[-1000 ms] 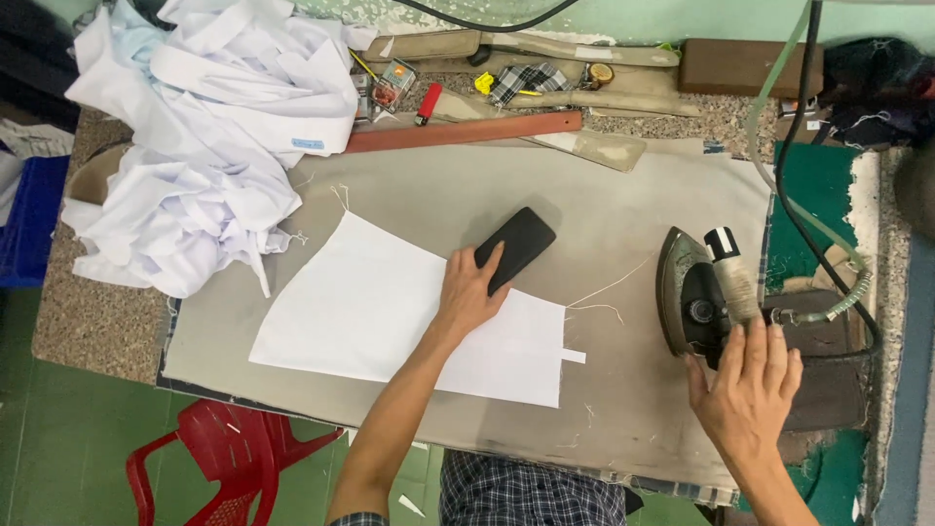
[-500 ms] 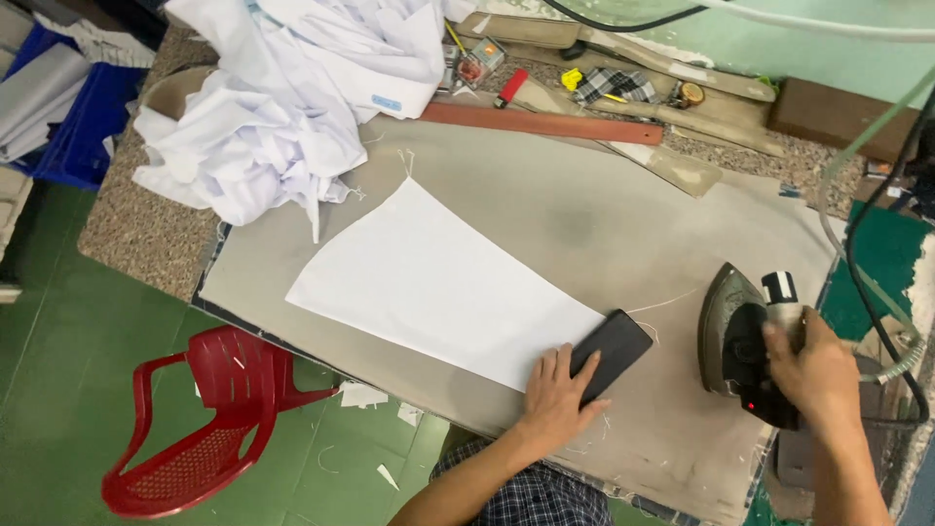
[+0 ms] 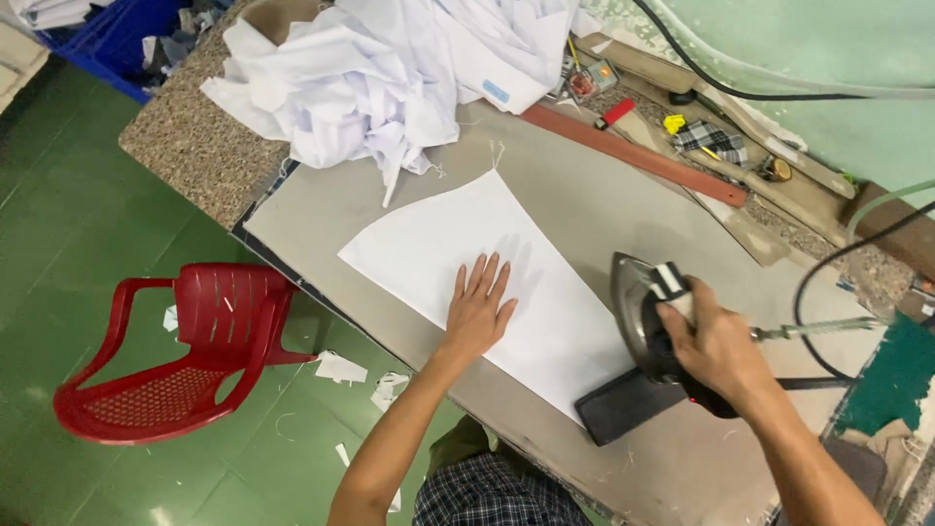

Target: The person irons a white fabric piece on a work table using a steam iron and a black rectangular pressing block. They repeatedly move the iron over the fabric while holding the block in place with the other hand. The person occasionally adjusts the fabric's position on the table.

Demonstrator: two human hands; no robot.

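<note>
Your left hand (image 3: pixel 479 314) lies flat on the white fabric piece (image 3: pixel 487 282), fingers (image 3: pixel 484 278) spread apart and pressing it to the grey desk (image 3: pixel 584 185). Your right hand (image 3: pixel 719 343) has its fingers clamped on the handle of the dark iron (image 3: pixel 648 317), which sits at the fabric's near right edge, just above a black rectangular block (image 3: pixel 623 404). A heap of white garments (image 3: pixel 390 68) lies at the desk's far end, and a red plastic chair (image 3: pixel 175 351) stands on the green floor.

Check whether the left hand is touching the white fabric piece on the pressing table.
Touching. The head view shows the left hand lying flat, fingers spread, on the white fabric piece.
</note>
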